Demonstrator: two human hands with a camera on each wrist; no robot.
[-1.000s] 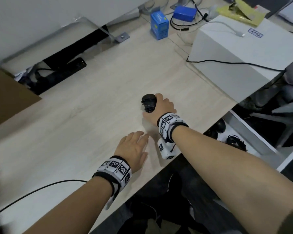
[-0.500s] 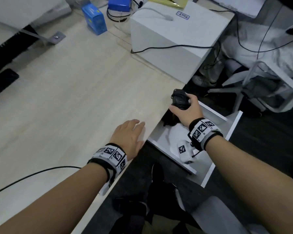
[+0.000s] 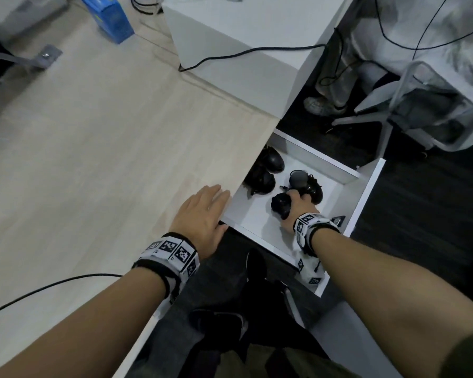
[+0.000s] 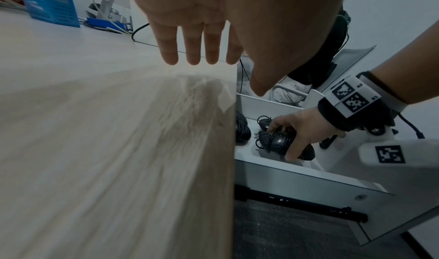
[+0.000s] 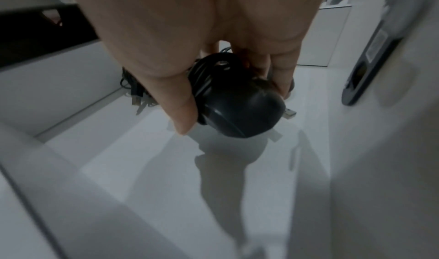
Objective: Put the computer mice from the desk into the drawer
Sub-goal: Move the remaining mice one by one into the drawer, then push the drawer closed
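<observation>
The right hand [image 3: 295, 211] pinches a cable-wrapped black mouse [image 3: 280, 204] just above the floor of the drawer [image 3: 366, 197], lower right of centre; setting it down and letting go looks next. Bare floor lies toward the near wall; other mice [image 3: 268, 170] crowd the back. The left hand [image 3: 202, 216] rests flat, fingers together, at the desk [image 3: 107, 137] edge

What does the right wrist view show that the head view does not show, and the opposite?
Only the right wrist view shows the cable wound around the held mouse, its USB plug, and its shadow on the drawer floor below it. Only the head view shows the left hand flat on the desk, the other mice in the drawer, and the blue box. Both show the right hand gripping the mouse inside the white drawer.
</observation>
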